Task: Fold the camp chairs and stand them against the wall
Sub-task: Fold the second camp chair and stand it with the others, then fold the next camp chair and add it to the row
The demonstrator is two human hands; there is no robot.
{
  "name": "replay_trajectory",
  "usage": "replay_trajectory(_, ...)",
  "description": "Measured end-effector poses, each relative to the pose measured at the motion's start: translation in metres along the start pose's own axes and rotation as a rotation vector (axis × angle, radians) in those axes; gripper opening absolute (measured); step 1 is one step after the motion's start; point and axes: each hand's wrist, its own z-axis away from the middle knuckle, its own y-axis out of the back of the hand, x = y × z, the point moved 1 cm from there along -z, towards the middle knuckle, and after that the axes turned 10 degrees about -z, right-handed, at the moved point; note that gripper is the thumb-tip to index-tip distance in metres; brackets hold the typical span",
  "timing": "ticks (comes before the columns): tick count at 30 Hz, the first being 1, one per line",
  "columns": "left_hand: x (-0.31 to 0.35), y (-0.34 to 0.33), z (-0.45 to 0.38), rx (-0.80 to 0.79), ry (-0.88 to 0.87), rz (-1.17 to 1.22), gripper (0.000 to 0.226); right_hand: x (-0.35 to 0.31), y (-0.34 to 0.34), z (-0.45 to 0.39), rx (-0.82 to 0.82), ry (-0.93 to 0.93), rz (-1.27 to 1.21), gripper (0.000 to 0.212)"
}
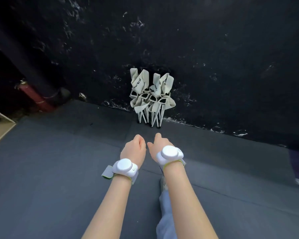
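Note:
Two folded camp chairs with cream fabric and white legs stand upright side by side against the black wall (197, 49): the left chair (139, 94) and the right chair (162, 97). Their feet rest on the grey floor mat. My left hand (133, 149) and my right hand (158, 145) are stretched forward below the chairs, a short way from their feet, touching nothing. The left hand's fingers are curled in with nothing in them. The right hand's fingers are loosely apart and it is empty. Each wrist wears a white round tracker on a strap.
Grey floor mats (50, 169) cover the ground up to the wall. A red pipe (36, 97) and a dark pipe run along the wall's base at the left. A pale wooden edge (0, 125) shows at far left. My trouser leg and shoe (164, 204) are below my right arm.

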Motion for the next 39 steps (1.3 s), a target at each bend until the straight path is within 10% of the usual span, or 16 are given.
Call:
replay_trajectory(11, -0.161, 0.013, 0.183, -0.115, 0.082, 0.0, 0.018, -0.007, -0.156, 0.168, -0.091, -0.044, -0.014, 0.038)
replay_trajectory(23, -0.188, -0.008, 0.252, -0.257, 0.073, 0.041, 0.021, 0.022, -0.191, 0.238, -0.07, -0.154, -0.03, 0.037)
replay_trajectory(39, -0.126, -0.139, 0.428, -0.518, -0.114, -0.102, 0.018, 0.239, -0.203, 0.387, 0.017, -0.469, -0.17, 0.037)
